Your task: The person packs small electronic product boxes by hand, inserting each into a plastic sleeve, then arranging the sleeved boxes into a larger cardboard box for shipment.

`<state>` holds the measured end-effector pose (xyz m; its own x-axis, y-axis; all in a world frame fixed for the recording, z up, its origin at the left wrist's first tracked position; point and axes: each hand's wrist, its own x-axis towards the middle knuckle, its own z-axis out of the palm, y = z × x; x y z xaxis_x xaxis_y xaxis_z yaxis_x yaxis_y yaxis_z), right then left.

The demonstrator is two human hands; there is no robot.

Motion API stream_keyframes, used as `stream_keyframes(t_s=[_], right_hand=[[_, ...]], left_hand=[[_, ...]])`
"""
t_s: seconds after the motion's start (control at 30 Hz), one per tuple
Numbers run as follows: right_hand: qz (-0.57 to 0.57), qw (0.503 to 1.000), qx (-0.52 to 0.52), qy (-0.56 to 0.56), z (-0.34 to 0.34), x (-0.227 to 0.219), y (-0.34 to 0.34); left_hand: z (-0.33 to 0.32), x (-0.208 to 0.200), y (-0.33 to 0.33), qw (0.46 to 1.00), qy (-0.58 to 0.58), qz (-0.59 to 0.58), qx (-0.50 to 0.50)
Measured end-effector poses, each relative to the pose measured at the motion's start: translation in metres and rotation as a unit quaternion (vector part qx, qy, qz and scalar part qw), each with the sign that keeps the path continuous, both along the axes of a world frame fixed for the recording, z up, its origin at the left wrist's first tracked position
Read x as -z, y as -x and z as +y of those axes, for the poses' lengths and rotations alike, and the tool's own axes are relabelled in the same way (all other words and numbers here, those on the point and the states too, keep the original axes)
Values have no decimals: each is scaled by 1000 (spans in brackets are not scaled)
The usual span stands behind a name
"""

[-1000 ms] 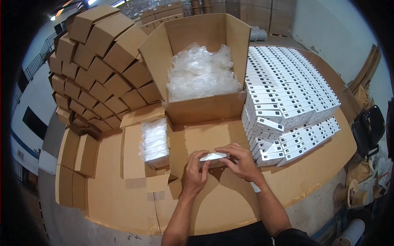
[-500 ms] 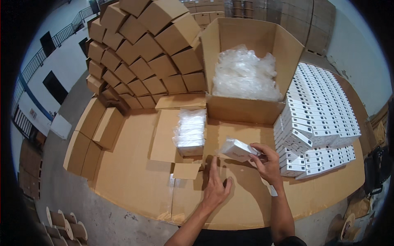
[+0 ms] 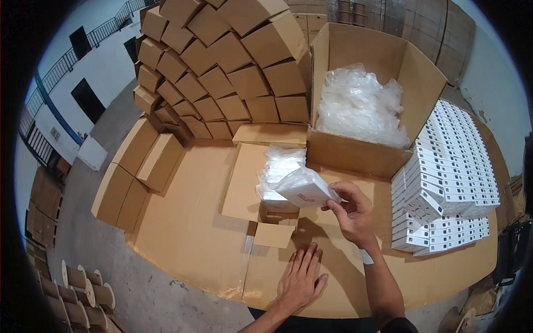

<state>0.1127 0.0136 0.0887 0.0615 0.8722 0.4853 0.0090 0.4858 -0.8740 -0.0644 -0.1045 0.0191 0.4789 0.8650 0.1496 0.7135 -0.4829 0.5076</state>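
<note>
Between the thumb and fingers of my right hand (image 3: 351, 215) is a flat white box in a clear plastic bag (image 3: 308, 187), held by its right end. It is tilted and hangs over the near part of an open cardboard carton (image 3: 241, 186). Inside that carton a row of bagged white boxes (image 3: 282, 161) stands packed together, partly covered from sight by the held one. My left hand (image 3: 301, 278) lies palm down on the cardboard-covered table (image 3: 200, 244), fingers stretched out, holding nothing, just in front of the carton's near flap (image 3: 274, 235).
A large open carton (image 3: 361, 150) full of clear plastic bags (image 3: 361, 105) stands behind. Stacked white boxes (image 3: 449, 172) fill the table's right side. Brown cartons (image 3: 222, 66) are piled high at the back left, with more cartons (image 3: 125, 177) along the left edge.
My right hand has lifted the bagged box up and leftward, over the open carton. The left hand has drawn back nearer and come down flat on the table. The whole view has shifted.
</note>
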Motion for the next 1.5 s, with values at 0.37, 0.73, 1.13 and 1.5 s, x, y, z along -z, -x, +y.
stream_keyframes(t_s=[0.37, 0.73, 1.13, 1.5], right_hand=[[-117, 992, -51, 17, 18, 3, 14], [-271, 958, -34, -90, 24, -22, 28], [-380, 921, -21, -79, 25, -12, 39], [-503, 857, 11, -114, 30, 2, 46]], left_hand=[[-3, -10, 4, 1000, 9, 23, -1], [-2, -7, 3, 999, 37, 27, -18], [1, -7, 4, 998, 53, 35, -7], [0, -9, 0, 998, 45, 28, -15]])
